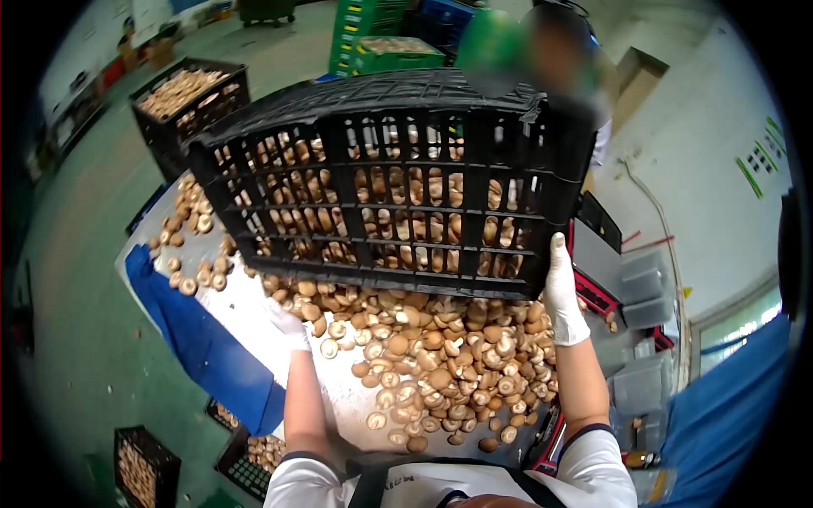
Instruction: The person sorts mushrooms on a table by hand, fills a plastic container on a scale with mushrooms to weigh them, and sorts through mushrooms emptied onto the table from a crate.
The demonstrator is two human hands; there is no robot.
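Note:
A large black plastic crate [406,190] is tipped over the table, with mushrooms showing through its slats. Brown mushrooms [457,364] lie in a heap below and in front of it. My right hand [562,292], in a white glove, holds the crate's lower right corner, thumb up along its side. My left hand [284,322], gloved too, is at the crate's lower left edge beside the mushrooms; its fingers are blurred and partly hidden, so its grip cannot be made out.
A blue cloth [199,347] hangs along the table's left edge. Mushroom-filled crates [190,97] stand on the floor at the left and lower left. Behind the crate are green crates [394,55] and another person [563,63]. Clear plastic bins [641,292] are at right.

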